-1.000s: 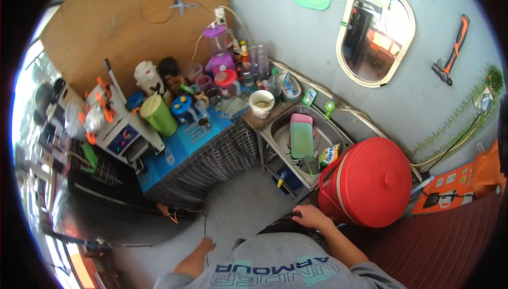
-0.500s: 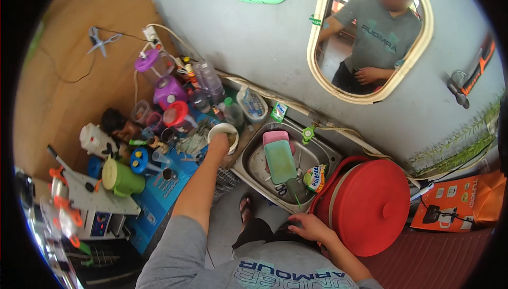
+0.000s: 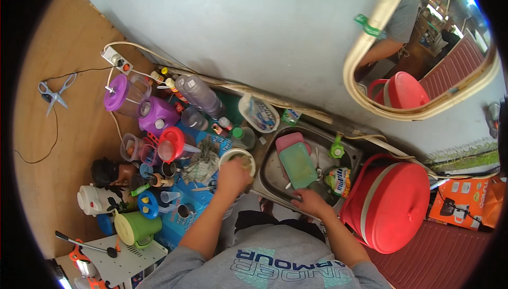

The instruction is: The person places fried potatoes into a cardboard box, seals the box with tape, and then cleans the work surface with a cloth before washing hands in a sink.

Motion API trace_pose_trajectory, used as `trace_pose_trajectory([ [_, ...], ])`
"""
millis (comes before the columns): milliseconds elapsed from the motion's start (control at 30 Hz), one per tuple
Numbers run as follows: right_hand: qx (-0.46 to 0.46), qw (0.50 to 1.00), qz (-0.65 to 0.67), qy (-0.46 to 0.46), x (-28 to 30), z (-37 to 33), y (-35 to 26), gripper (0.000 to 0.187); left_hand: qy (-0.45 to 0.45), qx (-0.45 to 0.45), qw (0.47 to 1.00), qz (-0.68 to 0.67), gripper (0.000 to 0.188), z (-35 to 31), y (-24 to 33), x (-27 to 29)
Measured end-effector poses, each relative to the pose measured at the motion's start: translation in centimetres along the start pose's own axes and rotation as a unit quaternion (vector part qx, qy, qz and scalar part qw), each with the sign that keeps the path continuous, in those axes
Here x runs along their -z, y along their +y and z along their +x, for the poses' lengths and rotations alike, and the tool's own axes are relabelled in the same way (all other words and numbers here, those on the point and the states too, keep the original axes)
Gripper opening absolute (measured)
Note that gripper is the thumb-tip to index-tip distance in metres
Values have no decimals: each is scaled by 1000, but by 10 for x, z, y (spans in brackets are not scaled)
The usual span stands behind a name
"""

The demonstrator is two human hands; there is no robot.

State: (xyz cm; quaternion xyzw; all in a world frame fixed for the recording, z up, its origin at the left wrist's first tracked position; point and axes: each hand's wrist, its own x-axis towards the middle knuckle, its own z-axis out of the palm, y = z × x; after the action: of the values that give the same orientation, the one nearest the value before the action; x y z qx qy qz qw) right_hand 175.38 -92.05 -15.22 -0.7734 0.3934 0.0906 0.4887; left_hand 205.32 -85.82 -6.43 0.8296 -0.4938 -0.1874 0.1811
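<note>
My left hand is over the near rim of a round white tub that stands beside the sink. Its fingers dip inside, where I cannot see what they touch. At the near edge of the steel sink is my right hand, fingers apart and nothing visible in them. Inside the sink lie a pale green plastic tray, a pink one partly under it, and some spoons. A colourful detergent packet rests at the sink's right side.
A big red lidded bucket stands right of the sink. Left of the tub, a crumpled cloth, a green-capped bottle, a red-lidded jug, a purple blender and a green pitcher crowd the counter. A mirror hangs above.
The view has shifted. My right hand has moved forward from near my body to the sink's near edge. My left hand stays at the tub, its fingers now further over the rim.
</note>
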Motion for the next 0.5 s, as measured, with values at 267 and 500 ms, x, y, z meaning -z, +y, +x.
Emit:
trace_pose_trajectory([
  [267, 148, 967, -34, 205, -14, 111, 11, 43, -11, -201, 967, -155, 29, 19, 80, -106],
  [500, 34, 989, -14, 142, -6, 143, 19, 51, -169, 28, 924, -342, 32, 85, 54, -185],
])
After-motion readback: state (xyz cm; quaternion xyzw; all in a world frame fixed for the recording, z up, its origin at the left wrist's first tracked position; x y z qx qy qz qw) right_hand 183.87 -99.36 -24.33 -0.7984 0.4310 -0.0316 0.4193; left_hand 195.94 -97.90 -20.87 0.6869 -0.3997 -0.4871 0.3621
